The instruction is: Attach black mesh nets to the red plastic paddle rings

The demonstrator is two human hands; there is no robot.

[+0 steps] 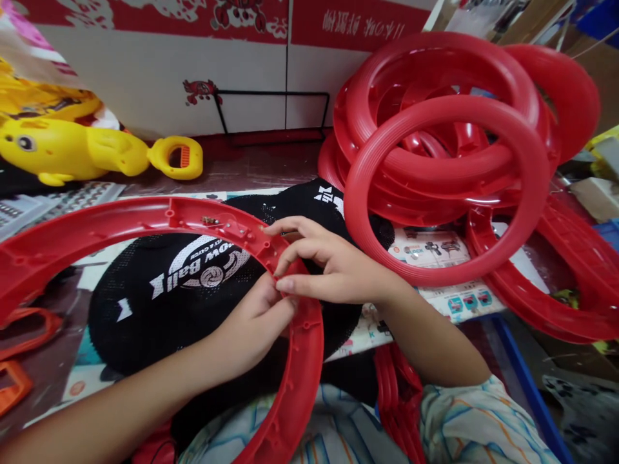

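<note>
A large red plastic ring half (304, 361) lies hollow side up in front of me, over a black mesh cloth (140, 309) with white print. Ribs and screw posts line its channel, and a small part with thin wires (232, 227) sits in it near my fingers. My left hand (258, 312) grips the ring's inner edge, its thumb across the channel. Over the same stretch, my right hand (322, 264) has bent fingers and its thumb on the ring, close to the left thumb. Anything small under the fingertips is hidden.
Red rings (445, 167) are piled at the right, one leaning in front. A yellow duck-like toy (97, 151) lies at the left, with orange plastic frames (24, 332) below. Behind stand white-and-red cartons (169, 64) and a black wire stand (275, 93).
</note>
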